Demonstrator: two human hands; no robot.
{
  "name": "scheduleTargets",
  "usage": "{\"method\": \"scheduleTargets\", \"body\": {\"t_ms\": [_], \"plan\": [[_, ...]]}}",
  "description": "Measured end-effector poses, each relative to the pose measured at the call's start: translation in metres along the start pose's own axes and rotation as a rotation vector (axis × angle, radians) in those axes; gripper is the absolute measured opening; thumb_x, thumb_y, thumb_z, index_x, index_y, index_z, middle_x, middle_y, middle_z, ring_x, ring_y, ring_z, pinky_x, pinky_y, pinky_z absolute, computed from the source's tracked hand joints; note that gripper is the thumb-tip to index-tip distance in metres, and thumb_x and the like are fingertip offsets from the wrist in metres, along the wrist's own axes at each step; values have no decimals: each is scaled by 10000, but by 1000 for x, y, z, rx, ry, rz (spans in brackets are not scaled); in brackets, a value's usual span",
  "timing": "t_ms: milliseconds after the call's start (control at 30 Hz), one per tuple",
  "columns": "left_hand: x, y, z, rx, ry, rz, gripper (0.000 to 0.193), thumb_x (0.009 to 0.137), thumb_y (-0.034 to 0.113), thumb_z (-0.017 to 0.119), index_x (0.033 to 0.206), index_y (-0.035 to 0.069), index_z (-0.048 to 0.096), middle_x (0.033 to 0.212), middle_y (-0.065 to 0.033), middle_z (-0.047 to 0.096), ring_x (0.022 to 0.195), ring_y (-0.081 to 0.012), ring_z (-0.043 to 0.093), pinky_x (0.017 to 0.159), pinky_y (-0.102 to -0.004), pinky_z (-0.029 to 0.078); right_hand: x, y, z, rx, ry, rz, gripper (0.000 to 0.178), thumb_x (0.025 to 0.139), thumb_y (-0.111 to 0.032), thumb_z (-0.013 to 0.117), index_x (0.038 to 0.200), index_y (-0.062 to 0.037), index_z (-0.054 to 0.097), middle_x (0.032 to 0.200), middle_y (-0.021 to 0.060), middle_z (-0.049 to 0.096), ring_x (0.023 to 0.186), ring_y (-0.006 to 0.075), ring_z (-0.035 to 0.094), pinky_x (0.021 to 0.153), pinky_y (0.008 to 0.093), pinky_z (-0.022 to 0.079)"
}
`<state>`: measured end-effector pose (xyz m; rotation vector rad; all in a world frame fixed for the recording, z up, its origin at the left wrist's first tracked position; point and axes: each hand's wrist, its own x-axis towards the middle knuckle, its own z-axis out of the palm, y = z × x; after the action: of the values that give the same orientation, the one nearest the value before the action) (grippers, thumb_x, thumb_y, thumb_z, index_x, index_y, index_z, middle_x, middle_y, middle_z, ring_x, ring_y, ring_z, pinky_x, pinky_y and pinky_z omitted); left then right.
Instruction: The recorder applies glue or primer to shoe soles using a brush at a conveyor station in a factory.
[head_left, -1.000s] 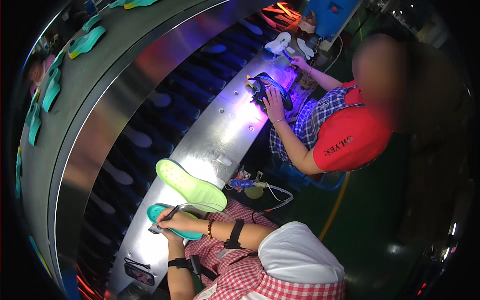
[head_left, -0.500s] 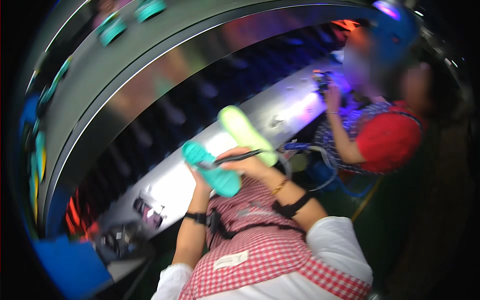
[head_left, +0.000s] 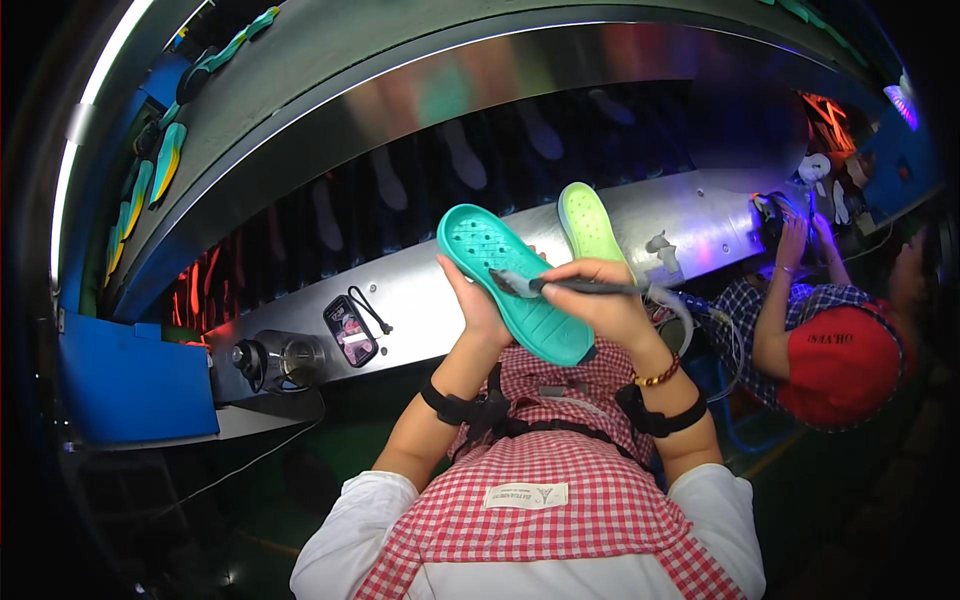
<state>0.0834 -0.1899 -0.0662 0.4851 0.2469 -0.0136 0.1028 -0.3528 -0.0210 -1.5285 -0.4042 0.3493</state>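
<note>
Since the earlier frame, the teal sole (head_left: 515, 285) has been raised higher, clear of the steel ledge (head_left: 440, 300). It is clasped from beneath by the left hand (head_left: 478, 305), while a brush (head_left: 560, 287) is pinched in the right hand (head_left: 605, 300) (bristles on the sole's middle). A green sole (head_left: 590, 225) lies just behind; open room is left below the ledge's edge.
</note>
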Motion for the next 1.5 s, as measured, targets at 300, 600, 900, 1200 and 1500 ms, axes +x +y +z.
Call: {"method": "scheduleTargets", "body": {"t_ms": [300,600,900,1200,1500], "plan": [[-1,25,13,43,-34,195,954,757,828,161,1124,21,513,986,-161,603,922,-333,581,850,-450,474,-18,-56,-28,-463,-432,-137,177,711,-36,711,886,-18,688,873,106,683,815,211,656,738,310,515],[-12,23,38,-82,-219,127,952,774,809,187,1255,29,446,1100,-168,575,1007,-324,576,892,-475,469,-20,-57,-24,-165,-326,-362,188,727,38,680,911,1,679,931,120,674,883,222,646,810,308,505],[-21,38,58,-8,-285,230,844,828,738,253,1310,63,414,1212,-143,518,1090,-296,522,1037,-527,337,-32,-67,-35,-11,-271,-355,209,728,45,687,929,-11,673,958,130,667,886,222,651,812,299,516],[-24,50,74,-106,-350,205,766,871,652,336,1305,26,415,1248,-180,510,1106,-321,536,973,-491,413,-30,-45,-39,260,-246,-195,208,752,30,659,957,-6,665,988,115,671,1106,243,545,986,370,402],[-50,25,86,-134,-230,112,633,935,529,261,1366,75,352,1312,-151,472,1167,-309,503,1038,-545,326,-31,-48,-6,347,-143,-176,183,793,52,601,975,45,615,1028,173,633,958,215,611,878,322,474]]}}
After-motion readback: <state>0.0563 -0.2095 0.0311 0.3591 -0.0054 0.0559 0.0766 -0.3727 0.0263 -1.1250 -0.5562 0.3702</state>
